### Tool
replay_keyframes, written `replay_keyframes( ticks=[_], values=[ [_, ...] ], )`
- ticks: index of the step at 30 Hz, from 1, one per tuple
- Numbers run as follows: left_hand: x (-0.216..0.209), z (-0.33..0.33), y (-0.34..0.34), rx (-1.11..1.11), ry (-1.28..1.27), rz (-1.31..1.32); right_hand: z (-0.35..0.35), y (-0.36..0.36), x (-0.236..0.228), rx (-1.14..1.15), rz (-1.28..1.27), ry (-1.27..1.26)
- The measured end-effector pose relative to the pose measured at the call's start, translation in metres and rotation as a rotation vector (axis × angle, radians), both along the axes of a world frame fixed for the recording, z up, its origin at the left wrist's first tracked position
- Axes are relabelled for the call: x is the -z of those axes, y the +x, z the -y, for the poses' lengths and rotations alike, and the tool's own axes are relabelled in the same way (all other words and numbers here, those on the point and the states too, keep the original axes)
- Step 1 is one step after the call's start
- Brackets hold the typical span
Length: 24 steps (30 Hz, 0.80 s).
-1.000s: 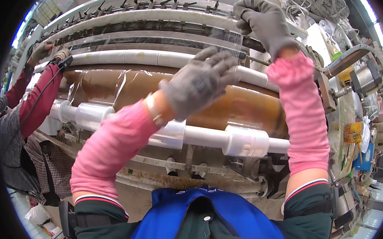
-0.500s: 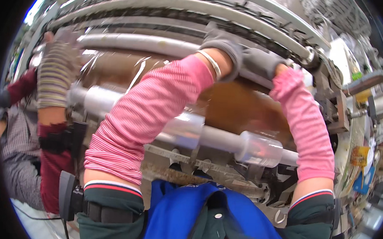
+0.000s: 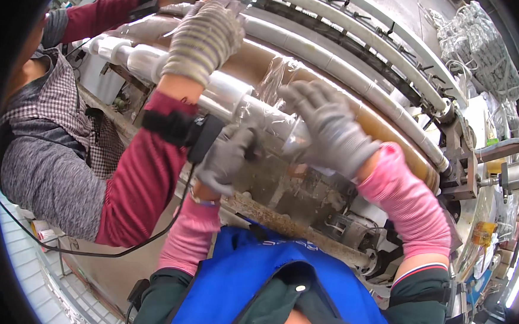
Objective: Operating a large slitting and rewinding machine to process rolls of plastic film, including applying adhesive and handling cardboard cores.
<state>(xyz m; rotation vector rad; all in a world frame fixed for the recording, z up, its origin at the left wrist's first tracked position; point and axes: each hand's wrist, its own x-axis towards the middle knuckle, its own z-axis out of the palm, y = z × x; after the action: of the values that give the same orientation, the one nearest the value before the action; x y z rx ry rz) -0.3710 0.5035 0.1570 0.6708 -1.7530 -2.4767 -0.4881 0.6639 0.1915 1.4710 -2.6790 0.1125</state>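
Both my hands wear grey gloves. My left hand (image 3: 227,158) is closed at the near side of a clear film roll (image 3: 225,94); what its curled fingers hold, if anything, is hidden. My right hand (image 3: 333,126), smeared by motion, has its fingers stretched out over the right part of the film. A loose crumpled piece of clear film (image 3: 280,74) rises between my hands, against a brown roller (image 3: 387,119). Further left, a co-worker's hand in a striped glove (image 3: 204,40) reaches over the rolls.
Long white rollers (image 3: 314,49) and a rail with black levers (image 3: 392,29) cross the far side. The co-worker's maroon sleeve (image 3: 146,173) and a black cable (image 3: 111,254) are close on my left. A metal bracket (image 3: 459,153) stands at right, with bundled clear film (image 3: 480,51) beyond.
Both my hands have come back from the far roller toward me, the left one farther left and lower. The co-worker has leaned in, reaching right. The view has turned, and loose film now stands up.
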Motion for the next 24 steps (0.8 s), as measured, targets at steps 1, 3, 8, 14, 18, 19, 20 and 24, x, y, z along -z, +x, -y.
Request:
replay_keyframes(
  ticks=[1,3,8,14,18,19,20,24],
  values=[
    [-0.005,0.001,-0.004,0.171,-0.122,0.061,0.003,0.006,-0.004,-0.068,0.044,-0.030],
    [-0.019,-0.004,-0.010,0.178,-0.071,-0.061,0.009,0.008,-0.008,-0.114,0.035,-0.166],
    [-0.063,-0.010,-0.060,0.122,-0.780,-0.630,0.019,-0.101,-0.057,-0.032,-0.085,-0.718],
    [-0.035,-0.018,-0.212,0.558,-1.575,-0.377,0.033,-0.299,0.000,0.731,0.520,-0.621],
    [-0.039,-0.012,-0.250,0.971,-1.616,0.134,0.052,-0.255,0.059,-0.296,0.075,0.497],
    [-0.039,-0.010,-0.252,0.989,-1.539,0.073,0.039,-0.257,0.067,-0.067,0.368,0.411],
    [-0.036,0.003,-0.249,0.994,-1.461,0.039,0.036,-0.234,0.054,0.140,0.658,0.312],
    [-0.037,-0.001,-0.256,0.901,-1.408,0.017,-0.005,-0.198,0.017,0.227,1.271,-0.194]
  ],
)
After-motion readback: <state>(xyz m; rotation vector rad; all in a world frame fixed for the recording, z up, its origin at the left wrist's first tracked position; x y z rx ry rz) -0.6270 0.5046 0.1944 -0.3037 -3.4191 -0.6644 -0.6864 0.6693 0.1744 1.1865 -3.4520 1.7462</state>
